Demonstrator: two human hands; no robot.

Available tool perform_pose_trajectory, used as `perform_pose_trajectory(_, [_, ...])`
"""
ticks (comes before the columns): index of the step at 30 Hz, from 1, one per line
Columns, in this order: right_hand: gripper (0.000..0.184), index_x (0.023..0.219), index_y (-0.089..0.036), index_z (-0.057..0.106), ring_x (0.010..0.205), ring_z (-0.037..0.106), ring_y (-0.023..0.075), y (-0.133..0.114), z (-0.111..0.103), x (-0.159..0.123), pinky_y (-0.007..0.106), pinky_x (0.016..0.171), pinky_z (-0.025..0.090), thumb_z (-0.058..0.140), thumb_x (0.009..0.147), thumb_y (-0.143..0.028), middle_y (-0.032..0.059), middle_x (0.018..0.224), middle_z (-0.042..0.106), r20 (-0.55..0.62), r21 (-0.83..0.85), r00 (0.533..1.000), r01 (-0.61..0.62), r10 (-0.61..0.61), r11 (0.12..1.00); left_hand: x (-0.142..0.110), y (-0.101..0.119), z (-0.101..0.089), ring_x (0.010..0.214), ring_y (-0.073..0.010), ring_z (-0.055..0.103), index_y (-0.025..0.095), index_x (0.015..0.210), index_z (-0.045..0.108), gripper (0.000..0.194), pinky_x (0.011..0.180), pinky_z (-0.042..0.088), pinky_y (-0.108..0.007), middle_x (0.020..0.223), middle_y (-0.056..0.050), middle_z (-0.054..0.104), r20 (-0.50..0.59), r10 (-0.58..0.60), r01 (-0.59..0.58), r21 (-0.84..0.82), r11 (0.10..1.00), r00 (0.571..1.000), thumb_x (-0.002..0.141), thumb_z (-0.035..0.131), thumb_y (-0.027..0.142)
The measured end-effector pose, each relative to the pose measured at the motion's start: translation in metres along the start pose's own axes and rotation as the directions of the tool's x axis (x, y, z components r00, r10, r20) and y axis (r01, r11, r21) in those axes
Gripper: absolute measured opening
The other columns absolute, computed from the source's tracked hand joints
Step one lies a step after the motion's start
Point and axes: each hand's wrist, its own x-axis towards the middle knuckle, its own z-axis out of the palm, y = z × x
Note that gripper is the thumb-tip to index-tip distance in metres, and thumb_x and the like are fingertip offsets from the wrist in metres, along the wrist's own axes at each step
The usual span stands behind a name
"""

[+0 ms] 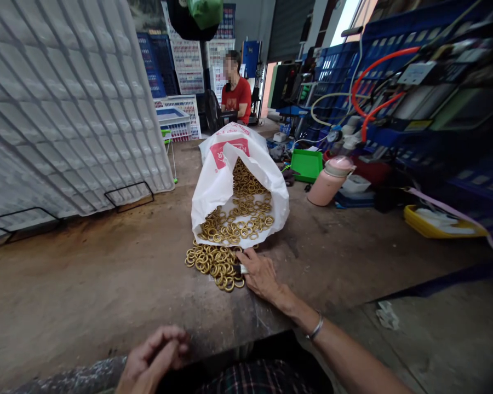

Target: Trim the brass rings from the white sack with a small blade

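Bag (217, 180) is lying mouth-first toward the hands, probably so the rings (213, 264) spill within reach on the desk (107, 290). Right hand (259, 275) is half-curled at the pile, left hand (158, 355) loosely curled; can't tell if either's gripping any.

Daylight (347, 22) glares at one o'clock, a dark shutter (290, 30) and grey wall (251, 24) stand near twelve, grey floor (447, 339) at four, brown worktop (86, 284) at eight.

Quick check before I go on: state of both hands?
Left hand: loosely curled; can't tell if holding anything.
Right hand: at the gold-coloured rings; can't tell if gripping any.
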Motion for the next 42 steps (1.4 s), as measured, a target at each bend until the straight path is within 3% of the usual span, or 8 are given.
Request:
perform_pose_trajectory(2, [0.043, 0.12, -0.023, 0.047, 0.082, 0.056, 0.016, 0.007, -0.002, -0.004, 0.025, 0.067, 0.041, 0.04, 0.079, -0.014, 0.0065, 0.11, 0.052, -0.024, 0.046, 0.999, 0.049, -0.047, 0.998, 0.028, 0.016, 0.0, 0.072, -0.0203, 0.059, 0.019, 0.076, 0.063, 0.047, 0.067, 0.048, -0.03, 0.077, -0.005, 0.065, -0.234, 0.123, -0.122, 0.019, 0.992, 0.965, 0.066, 0.054, 0.064])
perform_pose_trajectory(4, [0.044, 0.12, -0.021, 0.047, 0.085, 0.055, 0.016, 0.016, -0.004, -0.008, 0.024, 0.069, 0.041, 0.04, 0.078, -0.012, 0.0067, 0.109, 0.052, -0.06, 0.058, 0.998, -0.001, 0.005, 0.998, 0.061, 0.026, -0.001, 0.074, -0.0204, 0.058, 0.018, 0.078, 0.061, 0.041, 0.069, 0.048, -0.03, 0.077, -0.005, 0.063, -0.389, 0.278, -0.25, 0.12, 0.961, 0.879, 0.069, 0.053, 0.057])
perform_pose_trajectory(10, [0.045, 0.122, -0.02, 0.046, 0.082, 0.057, 0.0174, 0.027, -0.003, -0.008, 0.028, 0.07, 0.041, 0.044, 0.077, -0.013, 0.01, 0.115, 0.049, -0.067, -0.049, 0.955, -0.292, 0.288, 0.955, 0.16, 0.033, -0.004, 0.102, -0.0262, 0.054, 0.014, 0.098, 0.059, 0.039, 0.091, 0.042, -0.044, 0.104, -0.014, 0.06, -0.3, 0.663, -0.461, 0.526, 0.715, 0.686, 0.077, 0.041, 0.041])
perform_pose_trajectory(12, [0.044, 0.122, -0.022, 0.046, 0.083, 0.058, 0.0187, 0.025, -0.001, -0.004, 0.029, 0.07, 0.041, 0.044, 0.079, -0.013, 0.011, 0.117, 0.049, -0.079, -0.045, 0.952, -0.3, 0.296, 0.953, 0.184, 0.033, -0.004, 0.112, -0.0273, 0.049, 0.014, 0.108, 0.056, 0.041, 0.095, 0.038, -0.047, 0.117, -0.014, 0.056, -0.241, 0.689, -0.429, 0.631, 0.647, 0.684, 0.08, 0.037, 0.038])
perform_pose_trajectory(16, [0.047, 0.123, -0.024, 0.046, 0.088, 0.059, 0.02, 0.022, 0.004, 0.003, 0.029, 0.07, 0.042, 0.043, 0.078, -0.012, 0.0105, 0.122, 0.048, -0.093, -0.026, 0.972, -0.22, 0.217, 0.975, 0.213, 0.035, 0.001, 0.116, -0.026, 0.047, 0.018, 0.111, 0.057, 0.038, 0.094, 0.039, -0.045, 0.12, -0.012, 0.057, -0.065, 0.658, -0.399, 0.749, 0.529, 0.75, 0.083, 0.034, 0.032])
perform_pose_trajectory(26, [0.048, 0.124, -0.022, 0.046, 0.093, 0.056, 0.0199, 0.018, 0.002, 0.002, 0.028, 0.075, 0.042, 0.044, 0.077, -0.013, 0.0101, 0.123, 0.048, -0.088, -0.023, 0.988, -0.125, 0.123, 0.992, 0.203, 0.033, 0.014, 0.117, -0.0241, 0.046, 0.018, 0.113, 0.057, 0.036, 0.099, 0.032, -0.043, 0.122, -0.011, 0.057, 0.067, 0.662, -0.398, 0.842, 0.364, 0.747, 0.086, 0.033, 0.026])
perform_pose_trajectory(35, [0.037, 0.118, -0.023, 0.049, 0.08, 0.057, 0.0173, -0.011, 0.004, 0.002, 0.027, 0.067, 0.04, 0.04, 0.083, -0.018, 0.0079, 0.106, 0.052, -0.097, -0.055, 0.992, -0.084, 0.078, 0.995, 0.181, 0.03, 0.03, 0.116, -0.0247, 0.045, 0.016, 0.102, 0.058, 0.032, 0.1, 0.029, -0.042, 0.113, -0.011, 0.059, 0.074, 0.662, -0.406, 0.839, 0.363, 0.746, 0.089, 0.033, 0.029])
perform_pose_trajectory(42, [0.043, 0.123, -0.023, 0.045, 0.08, 0.057, 0.0185, -0.013, 0.002, 0.003, 0.027, 0.065, 0.041, 0.042, 0.081, -0.016, 0.0091, 0.107, 0.05, -0.04, -0.094, 0.998, -0.042, 0.039, 0.995, 0.162, 0.026, 0.041, 0.119, -0.0265, 0.041, 0.015, 0.118, 0.051, 0.037, 0.101, 0.027, -0.044, 0.122, -0.012, 0.055, 0.059, 0.675, -0.415, 0.827, 0.379, 0.735, 0.089, 0.034, 0.029])
